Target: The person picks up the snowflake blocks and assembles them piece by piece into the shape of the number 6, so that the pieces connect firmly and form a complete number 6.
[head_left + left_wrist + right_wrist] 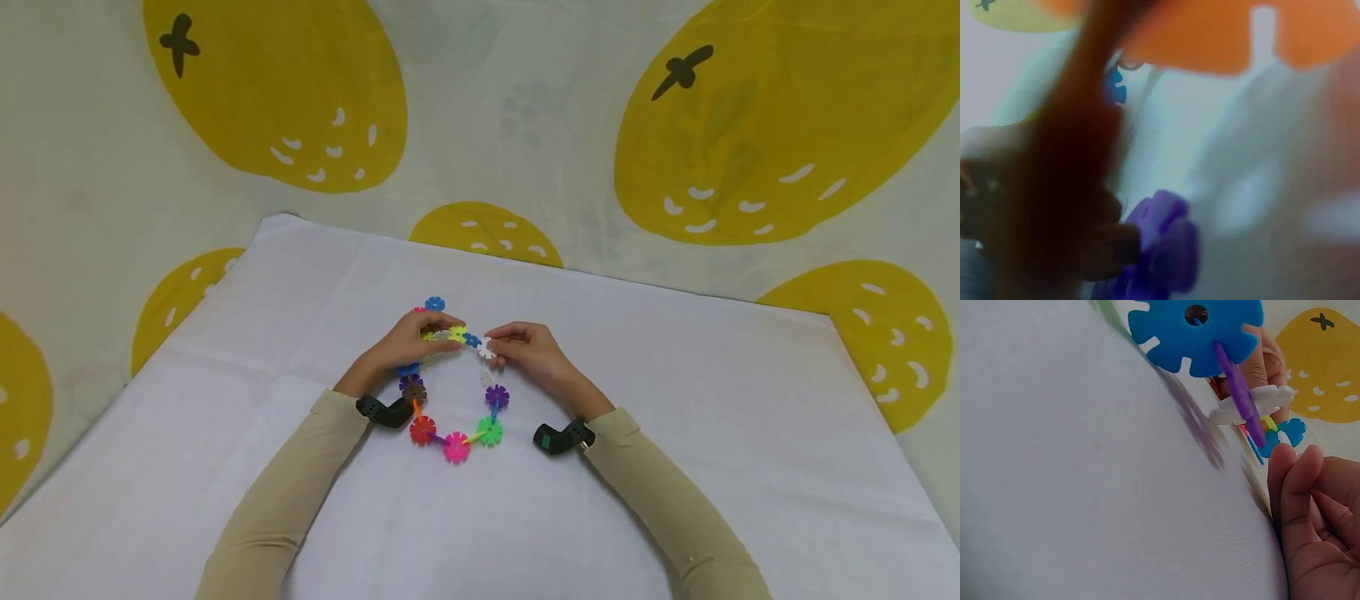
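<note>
A ring-like chain of notched plastic discs, slotted together in many colours, lies on the white cloth in the head view. My left hand (405, 343) grips the chain's far side by a yellow disc (457, 334). A small blue disc (472, 340) joins that to a white disc (486, 347), which my right hand (531, 348) pinches between thumb and fingertips. In the right wrist view, a large blue disc (1172, 337) and a purple disc (1242, 394) hang close before the right hand (1319, 531). An orange disc (1197, 37) and a purple disc (1172, 256) blur the left wrist view.
Nearer the body, the chain runs through red (423, 431), pink (456, 447) and green (490, 431) discs. Another blue disc (435, 303) shows beyond the left hand. A white cloth (712, 417) covers the table; a curtain with yellow fruit prints (510, 125) hangs behind it.
</note>
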A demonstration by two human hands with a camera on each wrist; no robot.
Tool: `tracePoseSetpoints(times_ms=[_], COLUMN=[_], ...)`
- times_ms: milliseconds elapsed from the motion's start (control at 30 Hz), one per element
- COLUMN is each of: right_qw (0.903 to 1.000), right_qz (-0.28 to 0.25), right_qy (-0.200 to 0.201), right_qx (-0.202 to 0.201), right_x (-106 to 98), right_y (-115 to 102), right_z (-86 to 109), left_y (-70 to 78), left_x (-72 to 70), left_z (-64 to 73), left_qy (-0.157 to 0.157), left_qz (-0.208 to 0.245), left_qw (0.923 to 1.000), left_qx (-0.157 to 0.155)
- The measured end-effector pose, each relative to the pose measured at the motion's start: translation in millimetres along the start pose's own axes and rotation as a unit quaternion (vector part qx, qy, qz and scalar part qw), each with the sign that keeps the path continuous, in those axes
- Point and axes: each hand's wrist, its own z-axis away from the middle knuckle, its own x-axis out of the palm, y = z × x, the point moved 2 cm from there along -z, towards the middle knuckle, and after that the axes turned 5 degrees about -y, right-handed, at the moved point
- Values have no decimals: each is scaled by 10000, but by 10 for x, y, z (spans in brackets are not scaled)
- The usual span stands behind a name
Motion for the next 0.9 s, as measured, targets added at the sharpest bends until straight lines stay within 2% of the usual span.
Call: tracePoseSetpoints(times_ms=[167,400,633,900], right_qw=[9998,9988,9980,9984], right_qz=[95,39,-44,12], right_qy=[138,399,549,482], right_qx=[58,270,315,281], right_x=[28,65,103,131], right_y=[-23,-36,-49,-85], right_z=[10,13,18,15], left_y=[36,28,29,41], left_x=[4,10,-3,-12], left_z=[11,8,13,27], left_qy=[-94,-57,-60,-89], left_qz=[23,20,20,-90], left_qw=[9999,9999,9998,9989], left_qx=[75,127,214,451])
